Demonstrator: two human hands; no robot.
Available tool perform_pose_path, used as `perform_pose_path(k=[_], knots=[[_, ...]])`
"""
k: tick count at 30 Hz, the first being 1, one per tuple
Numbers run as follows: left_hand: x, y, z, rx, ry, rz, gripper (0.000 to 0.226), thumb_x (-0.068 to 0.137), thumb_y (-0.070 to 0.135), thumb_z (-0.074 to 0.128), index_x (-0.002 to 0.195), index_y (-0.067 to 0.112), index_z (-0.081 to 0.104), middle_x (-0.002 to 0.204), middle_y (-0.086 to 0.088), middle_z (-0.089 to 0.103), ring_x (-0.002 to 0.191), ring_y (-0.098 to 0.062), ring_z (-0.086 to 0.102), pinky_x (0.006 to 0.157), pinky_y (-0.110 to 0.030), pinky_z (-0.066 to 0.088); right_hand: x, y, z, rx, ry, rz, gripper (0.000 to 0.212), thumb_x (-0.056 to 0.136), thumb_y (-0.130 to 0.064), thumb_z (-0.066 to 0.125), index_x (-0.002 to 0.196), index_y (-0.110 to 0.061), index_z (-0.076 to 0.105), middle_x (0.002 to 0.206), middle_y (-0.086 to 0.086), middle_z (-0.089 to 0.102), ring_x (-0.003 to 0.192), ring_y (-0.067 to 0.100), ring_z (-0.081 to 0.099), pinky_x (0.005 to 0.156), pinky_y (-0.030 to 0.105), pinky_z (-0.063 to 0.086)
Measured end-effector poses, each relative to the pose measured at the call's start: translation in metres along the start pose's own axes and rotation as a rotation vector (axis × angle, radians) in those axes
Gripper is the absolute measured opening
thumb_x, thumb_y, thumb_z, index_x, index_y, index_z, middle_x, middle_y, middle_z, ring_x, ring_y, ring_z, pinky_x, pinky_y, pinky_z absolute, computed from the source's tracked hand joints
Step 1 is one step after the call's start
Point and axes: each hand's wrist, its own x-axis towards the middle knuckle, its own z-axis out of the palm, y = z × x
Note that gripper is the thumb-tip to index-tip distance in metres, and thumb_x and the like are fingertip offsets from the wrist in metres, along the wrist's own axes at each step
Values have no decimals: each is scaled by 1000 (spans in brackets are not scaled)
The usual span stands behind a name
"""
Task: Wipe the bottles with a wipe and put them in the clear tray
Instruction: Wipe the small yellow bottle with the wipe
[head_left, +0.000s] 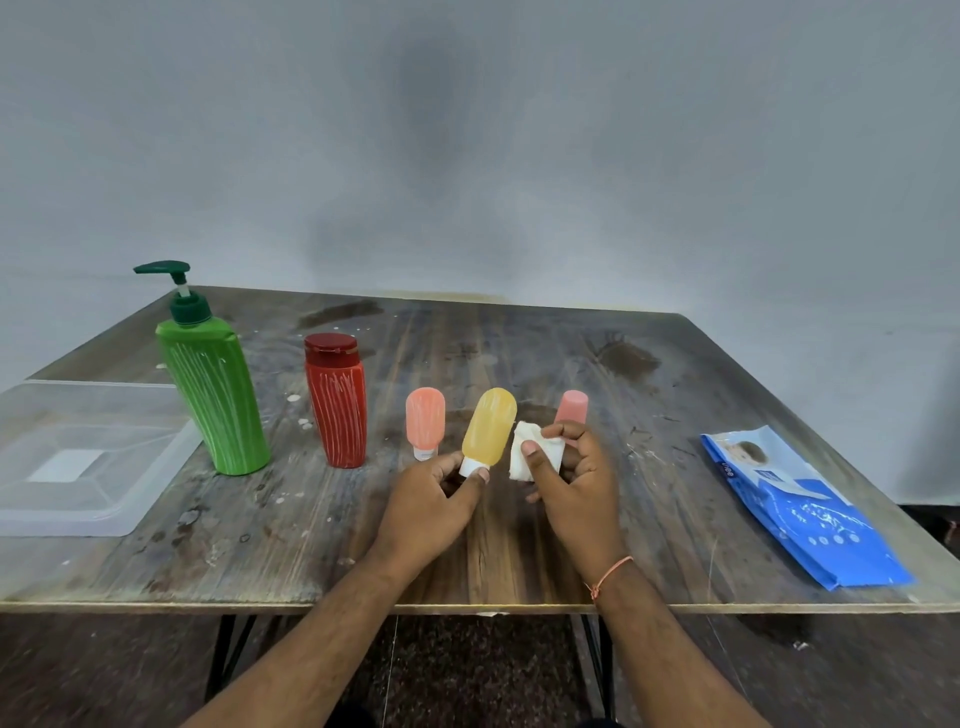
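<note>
In the head view, the left hand (431, 493) pinched the white cap end of the yellow bottle (489, 427), which stood tilted, cap down, its rounded end leaning toward 1 o'clock. The right hand (571, 470) had its grip closed around a crumpled white wipe (532, 452), thumb pressed on top, the wipe just beside the yellow bottle's lower side; whether it touched could not be told. The likeliest slip, in my judgement, was the bottle twisting out of that small pinch at the cap once the wipe pushed against its smooth body, since only the fingertips held it. A swinging elbow could also have toppled the pink bottle (425, 422) standing at 9 o'clock of the yellow one, or the second pink bottle (571, 408) half hidden behind the right hand at 12 o'clock. The count: 5 bottles in all, being 1 green pump bottle (213, 395), 1 red bottle (336, 402), 2 pink and 1 yellow; 1 wipe in use; 1 blue wipe packet (800, 512) at 3 o'clock on the counter (519, 343); 1 clear tray (88, 457) at 9 o'clock, holding no bottle yet, so all 5 remained to be placed.
</note>
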Motion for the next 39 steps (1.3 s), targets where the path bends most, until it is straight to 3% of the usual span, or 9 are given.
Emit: perform_pose_path(k=[4,8,12,17,20,23,29,33,39], knots=[[0,0,1,57,-7,-5,11,103,38,63,114,41,66,84,19,73,83,0,69,74,-28,60,-1,-1,-1,-19,40,-16,33,98,-23,78,119,-39,59,114,-6,75,96,17,77,60,31,63],[0,1,1,75,-11,-1,7,104,40,61,109,44,64,83,13,73,82,-3,69,73,-30,59,-1,5,-3,-107,30,-74,23,100,-22,76,112,-41,74,110,-14,77,103,16,75,73,47,68],[-1,1,1,90,-22,9,7,104,40,60,108,45,64,82,10,73,81,-4,68,75,-36,60,-2,6,-3,-104,31,-78,25,99,-13,75,113,-34,81,107,-25,76,106,12,74,81,51,67],[-2,2,1,101,-27,26,12,104,40,60,100,50,63,82,8,73,80,-7,69,76,-41,59,-5,2,-4,-130,42,-106,27,97,-12,76,111,-34,81,107,-25,77,106,5,73,88,36,66],[-3,0,0,95,-31,46,9,104,38,60,101,41,69,80,5,72,78,-11,68,72,-40,57,-6,-1,-3,-108,33,-124,18,92,-23,84,109,-29,82,103,-20,79,101,8,75,84,30,65],[-4,0,1,111,-41,43,9,105,38,60,102,38,68,81,7,72,81,-7,66,71,-36,57,-7,-3,-2,-108,60,-137,15,92,-34,84,105,-26,83,100,-16,80,98,10,76,80,29,64],[-5,0,2,149,-42,33,10,105,38,59,108,35,69,83,8,72,83,-3,66,65,-23,52,-4,1,-5,-197,128,-94,23,96,-27,79,117,-37,77,110,-24,75,104,0,71,87,30,64],[-4,-2,3,190,-51,61,12,104,39,60,103,32,70,81,9,71,81,-5,66,64,-25,52,-3,2,-4,-230,153,-121,25,93,-24,83,117,-31,81,106,-23,78,101,0,74,87,33,64],[-2,-5,1,172,-69,85,16,105,39,60,114,34,72,84,10,73,81,-9,68,67,-27,53,-3,5,-2,-379,108,-263,18,89,-19,86,106,-24,84,100,-18,78,94,0,72,82,31,63]])
